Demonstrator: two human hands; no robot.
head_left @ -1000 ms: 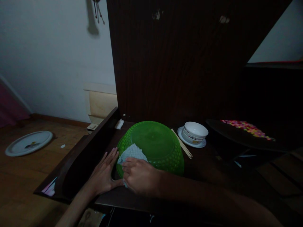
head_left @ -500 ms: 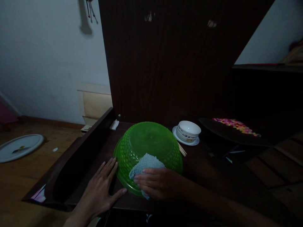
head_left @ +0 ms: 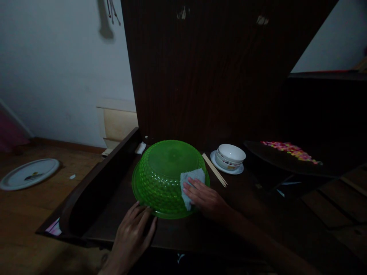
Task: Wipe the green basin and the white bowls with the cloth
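Observation:
A green translucent plastic basin (head_left: 169, 160) sits upside down on the dark wooden surface, its textured side facing me. My left hand (head_left: 134, 227) is at the near left of its rim, fingers bent and closed against the edge. With my right hand (head_left: 205, 196) I press a folded light grey cloth (head_left: 186, 181) onto the basin's right side. That hand's fingers lie together over the cloth, which covers part of the wall and rim.
Right of the basin lie wooden chopsticks (head_left: 216, 172), beside stacked white bowls (head_left: 231, 152) on a white plate (head_left: 240, 170). A crumpled white tissue (head_left: 140, 148) is behind left. A low wooden edge board (head_left: 106, 183) borders the left. A dark panel (head_left: 200, 76) rises behind.
The cloth and my right hand have moved right and up along the basin's side. The basin has shifted left and away, baring more of the chopsticks. My left hand's fingers are closer together.

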